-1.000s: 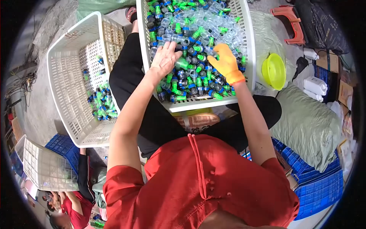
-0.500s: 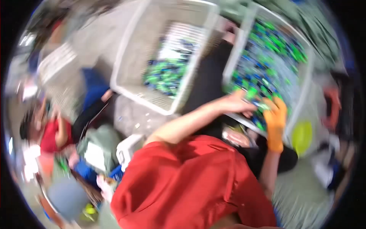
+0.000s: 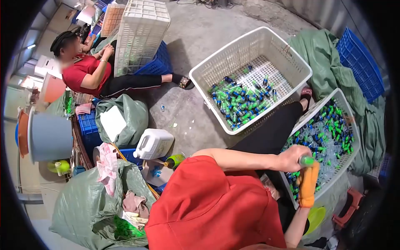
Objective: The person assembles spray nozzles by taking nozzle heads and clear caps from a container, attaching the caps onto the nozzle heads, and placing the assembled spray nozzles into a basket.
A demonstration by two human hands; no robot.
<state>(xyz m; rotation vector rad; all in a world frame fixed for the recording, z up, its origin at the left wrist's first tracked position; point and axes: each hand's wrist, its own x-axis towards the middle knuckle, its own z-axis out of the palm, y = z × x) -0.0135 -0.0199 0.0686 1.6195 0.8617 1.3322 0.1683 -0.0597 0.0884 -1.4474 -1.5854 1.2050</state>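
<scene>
My bare left hand [image 3: 292,158] is closed around a green-capped piece [image 3: 306,161], whose green end points toward my other hand. My right hand [image 3: 308,183] wears an orange glove and has its fingers pressed together just beside that piece; what it holds, if anything, is hidden. Both hands are over the near side of a white crate [image 3: 354,129] full of green, blue and clear plastic pieces [image 3: 329,135]. Beyond my leg stands another white crate [image 3: 250,37] with a smaller heap of green and blue pieces [image 3: 241,102] inside.
A co-worker in red [image 3: 87,75] sits at the upper left by an upright white crate [image 3: 139,37]. Around are a white jug [image 3: 154,143], a green sack [image 3: 79,208], a grey-blue tub [image 3: 54,136], a blue crate [image 3: 360,62] and a red stool [image 3: 349,208].
The view has swung left, so the crates and my hands appear further right. My hands have come up from among the pieces and close together, my left one with a green-capped piece.
</scene>
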